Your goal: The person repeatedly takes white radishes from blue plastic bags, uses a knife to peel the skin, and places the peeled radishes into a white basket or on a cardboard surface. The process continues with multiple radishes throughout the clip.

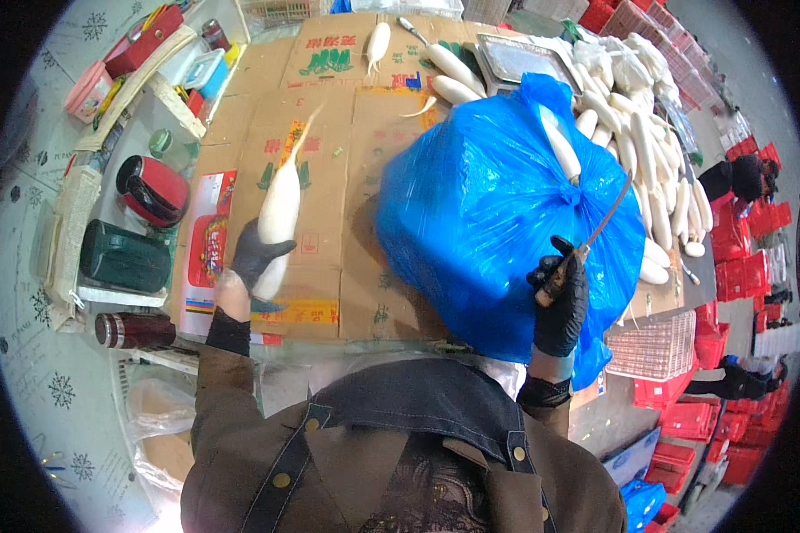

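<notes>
In a black glove, my left hand [260,251] is closed around the thick end of a white radish [282,200], whose thin root tail points away from me. The radish is over the cardboard-covered table. My right hand [562,298], also gloved in black, grips a knife [606,215] by its handle, the slim blade slanting up and away. Right beside that hand bulges a large knotted blue plastic bag [471,204]; its contents are hidden. One radish [560,142] lies on top of the bag.
A big heap of white radishes [644,160] fills the table's right side, near a metal scale [524,60]. Loose radishes [453,69] lie at the far edge. Left stands a shelf with a red-black container [153,191] and a dark green one [126,256]. Red crates [742,275] and people are beyond.
</notes>
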A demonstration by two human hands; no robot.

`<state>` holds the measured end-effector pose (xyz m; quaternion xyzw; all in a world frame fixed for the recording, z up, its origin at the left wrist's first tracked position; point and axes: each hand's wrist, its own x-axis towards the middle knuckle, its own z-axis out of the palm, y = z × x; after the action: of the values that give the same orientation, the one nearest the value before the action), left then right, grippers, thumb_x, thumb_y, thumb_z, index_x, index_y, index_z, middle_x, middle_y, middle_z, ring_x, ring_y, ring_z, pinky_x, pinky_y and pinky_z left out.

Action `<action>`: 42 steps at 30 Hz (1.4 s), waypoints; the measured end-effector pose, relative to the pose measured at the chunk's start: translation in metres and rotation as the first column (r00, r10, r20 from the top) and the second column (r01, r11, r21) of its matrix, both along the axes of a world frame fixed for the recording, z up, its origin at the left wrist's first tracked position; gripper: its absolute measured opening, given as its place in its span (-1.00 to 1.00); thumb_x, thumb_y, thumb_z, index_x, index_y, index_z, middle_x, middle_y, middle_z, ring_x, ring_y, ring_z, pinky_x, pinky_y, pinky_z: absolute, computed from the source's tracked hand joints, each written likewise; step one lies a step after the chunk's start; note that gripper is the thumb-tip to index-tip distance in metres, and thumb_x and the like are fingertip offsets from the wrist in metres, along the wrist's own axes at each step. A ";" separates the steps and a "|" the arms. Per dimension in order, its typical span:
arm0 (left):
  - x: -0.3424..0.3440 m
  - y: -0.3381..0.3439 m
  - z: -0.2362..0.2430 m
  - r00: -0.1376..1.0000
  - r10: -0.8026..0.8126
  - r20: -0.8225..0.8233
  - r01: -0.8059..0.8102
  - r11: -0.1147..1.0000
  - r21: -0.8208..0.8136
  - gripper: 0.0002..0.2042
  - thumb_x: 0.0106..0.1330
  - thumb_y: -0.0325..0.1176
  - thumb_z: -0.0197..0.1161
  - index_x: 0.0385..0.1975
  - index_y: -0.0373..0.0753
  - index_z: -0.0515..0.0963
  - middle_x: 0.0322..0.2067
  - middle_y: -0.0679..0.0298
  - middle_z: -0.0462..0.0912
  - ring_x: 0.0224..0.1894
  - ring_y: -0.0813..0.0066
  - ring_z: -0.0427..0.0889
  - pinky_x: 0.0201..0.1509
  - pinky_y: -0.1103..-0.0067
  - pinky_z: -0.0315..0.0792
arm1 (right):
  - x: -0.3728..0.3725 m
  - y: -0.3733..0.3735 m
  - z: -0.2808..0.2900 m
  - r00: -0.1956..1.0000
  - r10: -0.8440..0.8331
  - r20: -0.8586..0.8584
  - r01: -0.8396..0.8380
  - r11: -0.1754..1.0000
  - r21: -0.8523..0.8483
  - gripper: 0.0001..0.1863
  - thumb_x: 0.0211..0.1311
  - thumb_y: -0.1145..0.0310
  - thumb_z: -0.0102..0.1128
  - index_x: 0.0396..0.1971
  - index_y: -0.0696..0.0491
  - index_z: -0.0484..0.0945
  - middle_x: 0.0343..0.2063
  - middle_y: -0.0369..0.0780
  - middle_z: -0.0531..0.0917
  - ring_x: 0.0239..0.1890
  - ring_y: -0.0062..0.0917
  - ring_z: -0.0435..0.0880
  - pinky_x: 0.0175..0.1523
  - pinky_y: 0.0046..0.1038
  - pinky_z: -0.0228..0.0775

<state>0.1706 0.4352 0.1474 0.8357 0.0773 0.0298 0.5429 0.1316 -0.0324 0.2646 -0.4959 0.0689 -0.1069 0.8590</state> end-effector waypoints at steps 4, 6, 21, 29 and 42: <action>0.023 -0.029 -0.002 0.968 -0.079 -0.238 -0.104 0.736 -0.669 -0.37 0.13 -0.29 0.39 0.21 -0.29 0.33 -0.04 0.14 0.57 -0.07 0.23 0.62 0.01 0.36 0.56 | 0.000 -0.001 0.002 1.000 -0.019 -0.018 0.018 0.999 -0.045 -0.54 0.46 0.09 -0.01 0.08 0.20 0.42 -0.41 -0.21 0.65 -0.42 -0.52 0.61 -0.28 -0.50 0.48; 0.037 -0.051 0.004 0.963 -0.221 -0.156 -0.040 0.453 -0.891 -0.36 0.18 -0.19 0.35 0.23 -0.33 0.30 -0.06 0.20 0.55 -0.07 0.29 0.61 -0.04 0.41 0.56 | -0.001 -0.002 0.002 0.999 -0.035 -0.010 0.034 0.999 -0.037 -0.56 0.46 0.10 0.00 0.05 0.19 0.43 -0.40 -0.20 0.65 -0.42 -0.51 0.61 -0.27 -0.48 0.48; 0.134 -0.077 -0.043 0.968 -0.241 0.073 0.098 0.095 -0.991 -0.38 0.29 0.21 0.14 0.14 -0.16 0.40 -0.05 0.09 0.61 -0.05 0.17 0.61 0.11 0.28 0.50 | -0.010 0.000 -0.015 0.947 -0.311 0.084 0.311 0.950 0.016 -0.75 0.41 0.27 0.10 -0.07 0.12 0.48 -0.35 -0.18 0.66 -0.43 -0.47 0.64 -0.35 -0.46 0.51; 0.301 0.005 -0.151 0.987 -0.142 -0.071 -0.030 0.272 -0.962 -0.50 0.24 0.00 0.22 0.08 -0.19 0.41 -0.05 0.12 0.60 0.00 0.10 0.56 0.14 0.21 0.45 | -0.008 0.012 -0.012 0.913 -0.406 -0.026 0.400 0.908 -0.122 -0.67 0.40 0.19 0.11 -0.03 0.13 0.48 -0.30 -0.16 0.68 -0.37 -0.47 0.68 -0.37 -0.45 0.53; 0.273 -0.154 0.029 0.789 -0.521 0.326 0.568 0.418 -0.709 -0.54 0.50 -0.14 -0.09 0.31 -0.19 0.29 0.30 0.22 0.34 0.29 0.22 0.36 0.33 0.29 0.27 | -0.009 0.019 -0.002 0.937 -0.349 0.028 0.347 0.915 -0.205 -0.63 0.41 0.21 0.12 0.07 0.10 0.44 -0.27 -0.20 0.67 -0.30 -0.54 0.66 -0.28 -0.54 0.49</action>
<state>0.4433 0.2817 0.1768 0.4929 -0.2075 -0.1608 0.8296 0.1224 -0.0136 0.2625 -0.5629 0.1487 -0.2622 0.7696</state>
